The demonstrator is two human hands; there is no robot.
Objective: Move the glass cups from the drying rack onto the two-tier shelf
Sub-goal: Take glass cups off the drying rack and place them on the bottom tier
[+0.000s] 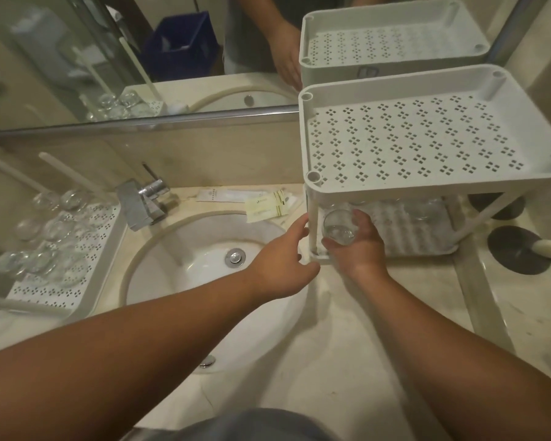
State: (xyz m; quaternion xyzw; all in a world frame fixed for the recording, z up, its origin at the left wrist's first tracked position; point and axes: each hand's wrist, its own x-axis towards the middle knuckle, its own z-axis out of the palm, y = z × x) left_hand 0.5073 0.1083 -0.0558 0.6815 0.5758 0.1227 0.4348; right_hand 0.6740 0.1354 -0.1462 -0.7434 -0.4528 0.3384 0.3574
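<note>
My right hand point(360, 249) grips a clear glass cup point(337, 226) at the front left corner of the white two-tier shelf point(427, 183), level with its lower tier. More glass cups point(423, 208) stand on that lower tier, partly hidden under the bare perforated top tier. My left hand point(283, 262) hovers open just left of the shelf's front left post, holding nothing. At the far left, the white perforated drying rack point(86, 265) carries several upturned glass cups point(58, 230), blurred.
A round white sink point(204, 246) with a chrome faucet point(143, 202) lies between rack and shelf. Paper sachets point(268, 202) lie behind the basin. A mirror point(109, 58) backs the beige counter. Dark round coasters point(519, 249) and a small white object point(549, 248) sit to the right.
</note>
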